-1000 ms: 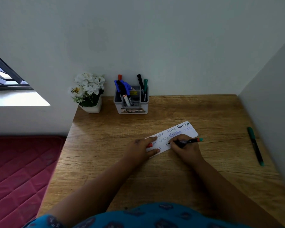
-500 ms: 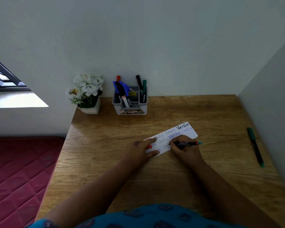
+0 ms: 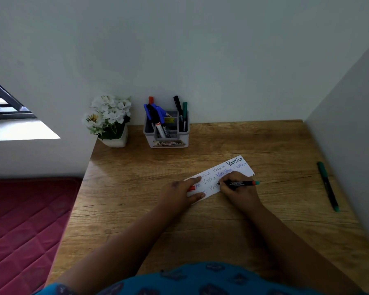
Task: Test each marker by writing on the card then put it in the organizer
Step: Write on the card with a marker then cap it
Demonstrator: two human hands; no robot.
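At frame centre our right hand [image 3: 237, 188] pinches the light, stiff marker [image 3: 241, 183] mid-barrel, left hand [image 3: 179, 193] spread flat pinning the flimsy card [image 3: 246, 170]

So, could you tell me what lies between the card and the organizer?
Only bare wooden desk separates the card from the organizer, seen from the head camera.

Single head-worn wide-angle view, forward and down over the desk [image 3: 136, 199], wall beyond.

Wooden desk [image 3: 232, 226]: card [image 3: 244, 167], organizer [image 3: 166, 137], marker [image 3: 327, 186].
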